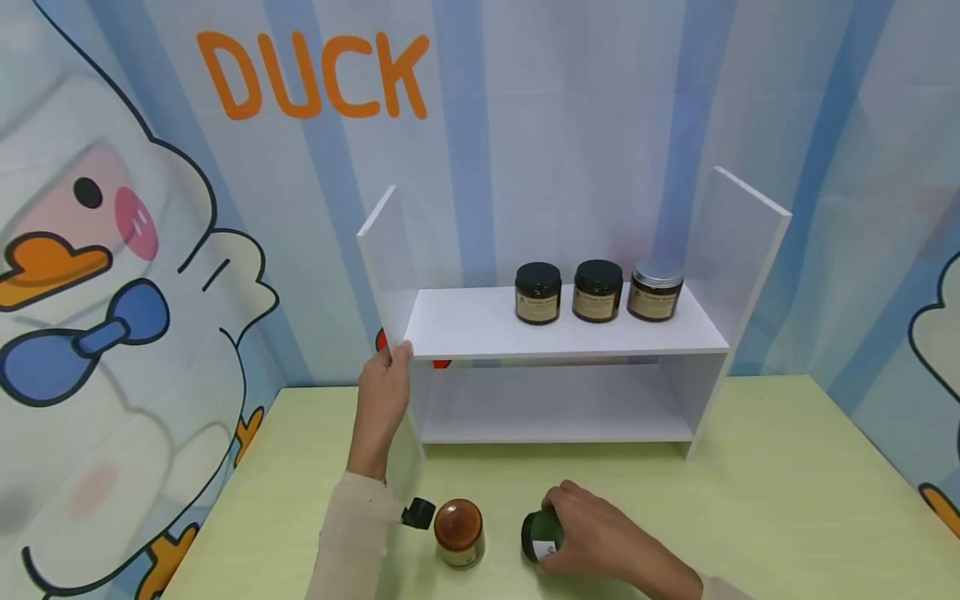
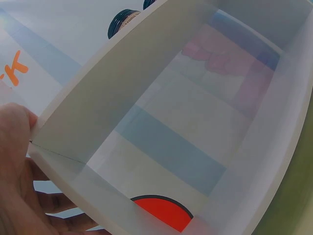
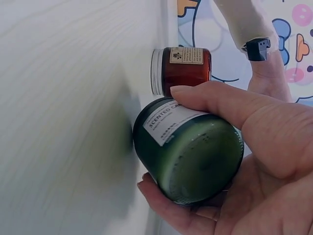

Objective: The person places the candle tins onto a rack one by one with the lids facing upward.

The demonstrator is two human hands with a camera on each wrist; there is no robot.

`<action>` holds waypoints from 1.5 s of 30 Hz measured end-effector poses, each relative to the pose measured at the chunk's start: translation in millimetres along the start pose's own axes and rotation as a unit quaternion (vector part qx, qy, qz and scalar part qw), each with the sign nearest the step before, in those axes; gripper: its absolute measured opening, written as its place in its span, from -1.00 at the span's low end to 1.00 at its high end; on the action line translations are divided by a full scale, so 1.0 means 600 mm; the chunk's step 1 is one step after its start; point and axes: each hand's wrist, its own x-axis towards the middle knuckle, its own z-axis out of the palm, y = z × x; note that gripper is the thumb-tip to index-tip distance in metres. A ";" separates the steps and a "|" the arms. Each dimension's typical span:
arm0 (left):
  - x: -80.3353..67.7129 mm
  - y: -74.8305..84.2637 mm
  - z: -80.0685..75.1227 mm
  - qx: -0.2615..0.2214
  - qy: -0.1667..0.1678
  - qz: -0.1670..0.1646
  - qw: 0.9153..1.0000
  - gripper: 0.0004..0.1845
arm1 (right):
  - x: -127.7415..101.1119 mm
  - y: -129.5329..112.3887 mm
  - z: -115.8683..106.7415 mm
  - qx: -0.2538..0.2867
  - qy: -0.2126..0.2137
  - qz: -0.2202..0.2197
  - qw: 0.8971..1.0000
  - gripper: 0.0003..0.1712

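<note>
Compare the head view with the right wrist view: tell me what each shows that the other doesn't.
Only the head view shows the white shelf, three jars on its upper board, and the left hand holding its left edge. Only the right wrist view shows the green jar's label, reading SCENTED, and its base. Both show the right hand gripping the green jar on the table, with the amber jar beside it.

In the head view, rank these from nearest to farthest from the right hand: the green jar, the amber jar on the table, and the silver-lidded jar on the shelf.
1. Green jar: gripped in the right hand, low on the table.
2. Amber jar: just to the left, on the table.
3. Silver-lidded jar: up on the shelf, rightmost of three.
</note>
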 end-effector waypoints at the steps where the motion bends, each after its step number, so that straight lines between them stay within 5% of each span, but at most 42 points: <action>1: 0.000 0.000 0.000 0.000 0.001 -0.001 1.000 -0.36 | -0.001 0.001 0.000 0.003 -0.001 -0.004 1.000 -0.43; 31: -0.001 0.004 0.001 0.004 0.003 -0.005 1.000 -0.38 | -0.017 0.021 0.013 0.009 0.042 0.003 0.999 -0.37; 45: 0.001 0.003 0.001 0.008 0.007 0.005 1.000 -0.39 | -0.011 0.036 0.019 0.060 0.046 -0.015 0.997 -0.28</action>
